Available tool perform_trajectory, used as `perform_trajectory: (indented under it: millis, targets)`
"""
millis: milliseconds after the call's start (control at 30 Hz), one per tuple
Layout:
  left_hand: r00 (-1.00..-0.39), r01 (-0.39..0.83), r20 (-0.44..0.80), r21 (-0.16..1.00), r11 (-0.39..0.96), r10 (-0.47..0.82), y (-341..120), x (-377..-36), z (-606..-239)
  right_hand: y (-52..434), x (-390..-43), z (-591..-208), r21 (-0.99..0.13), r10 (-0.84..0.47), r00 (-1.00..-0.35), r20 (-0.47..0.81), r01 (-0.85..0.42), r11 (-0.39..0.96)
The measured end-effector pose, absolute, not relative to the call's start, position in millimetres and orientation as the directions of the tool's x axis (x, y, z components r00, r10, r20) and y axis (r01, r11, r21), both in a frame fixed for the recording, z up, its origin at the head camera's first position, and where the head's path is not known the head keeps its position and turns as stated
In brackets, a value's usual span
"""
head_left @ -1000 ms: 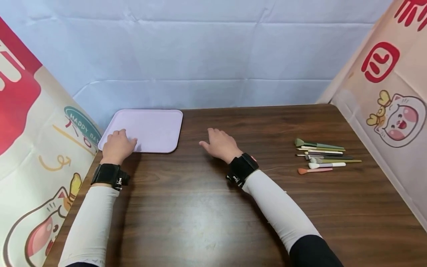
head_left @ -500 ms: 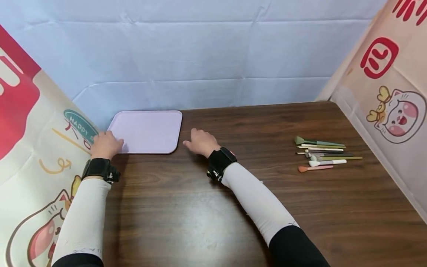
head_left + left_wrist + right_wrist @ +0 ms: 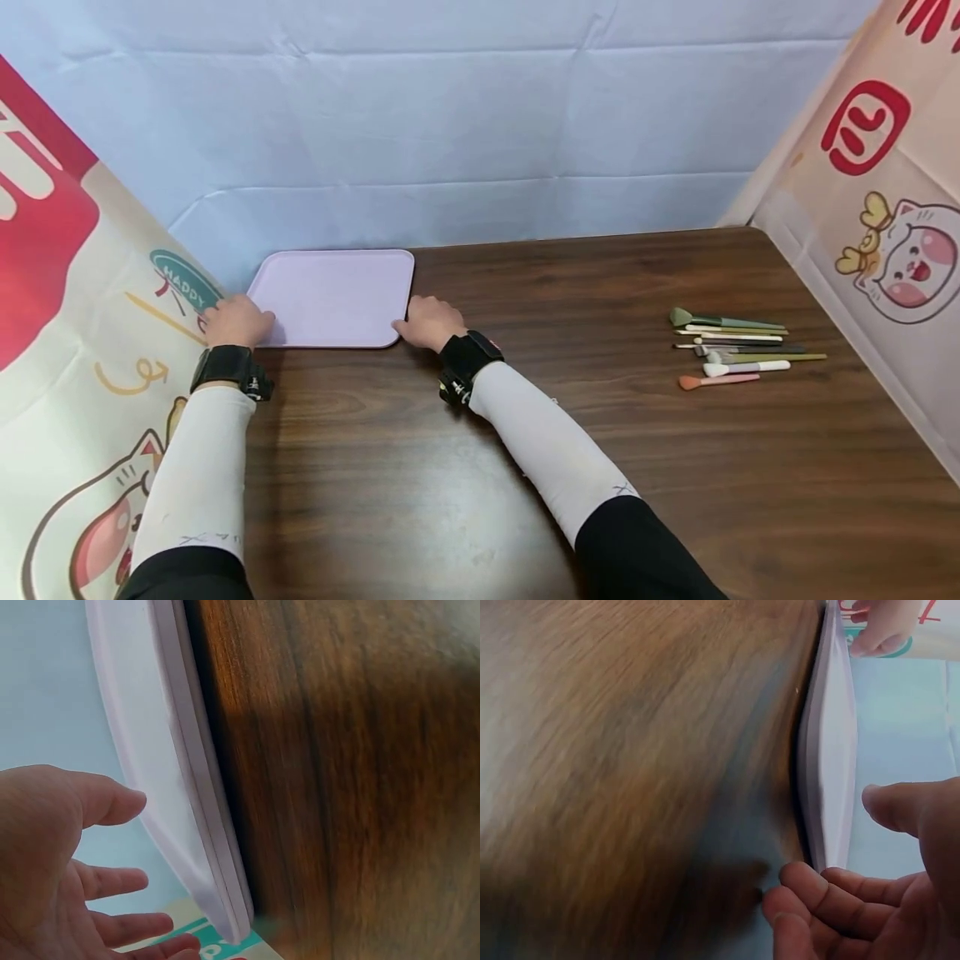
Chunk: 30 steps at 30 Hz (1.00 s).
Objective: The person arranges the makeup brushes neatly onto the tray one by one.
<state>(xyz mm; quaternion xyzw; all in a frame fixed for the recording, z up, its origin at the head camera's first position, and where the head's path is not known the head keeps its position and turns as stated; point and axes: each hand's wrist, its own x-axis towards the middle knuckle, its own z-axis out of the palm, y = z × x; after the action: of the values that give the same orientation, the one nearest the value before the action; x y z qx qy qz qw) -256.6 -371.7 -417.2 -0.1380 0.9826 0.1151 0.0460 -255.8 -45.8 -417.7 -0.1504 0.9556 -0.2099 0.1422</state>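
A pale lilac rectangular tray [image 3: 337, 296] lies flat at the back left of the table. By its near left corner is my left hand [image 3: 236, 322]; the left wrist view shows the thumb [image 3: 112, 801] raised beside the tray's rim and the fingers spread loosely. My right hand [image 3: 431, 323] is at the near right corner. In the right wrist view its fingers [image 3: 855, 904] bend loosely beside the tray's end, with the thumb [image 3: 896, 808] held apart from them. Neither hand grips the tray.
Several makeup brushes [image 3: 742, 367] lie in a loose row on the right of the brown wooden table [image 3: 525, 467]. A pale blue cloth [image 3: 450, 125] hangs behind, and printed cloths [image 3: 847, 275] flank both sides.
My right hand has moved left to the tray's right corner. The left hand has shifted left off the tray's surface to its left edge. The tray and brushes stay put.
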Motion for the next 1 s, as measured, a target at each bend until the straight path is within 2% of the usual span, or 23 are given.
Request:
perform_trajectory:
  millis: [333,600,1000]
  targets:
    - [-0.925,-0.36,-0.194,0.176,0.916,-0.326,-385,-269,-432,-61,-262,-424,-0.357,-0.285,-0.927,-0.245,-0.188,0.915]
    - [-0.897,-0.403,-0.263,0.163,0.901,-0.354,-386,-268,-432,-64,-262,-427,-0.354,-0.289,-0.919,-0.269,-0.184,0.917]
    - [-0.937,-0.33,-0.176,0.165,0.929,-0.302,-382,-257,-428,-65,-263,-429,-0.365,-0.275,-0.912,-0.304,-0.156,0.918]
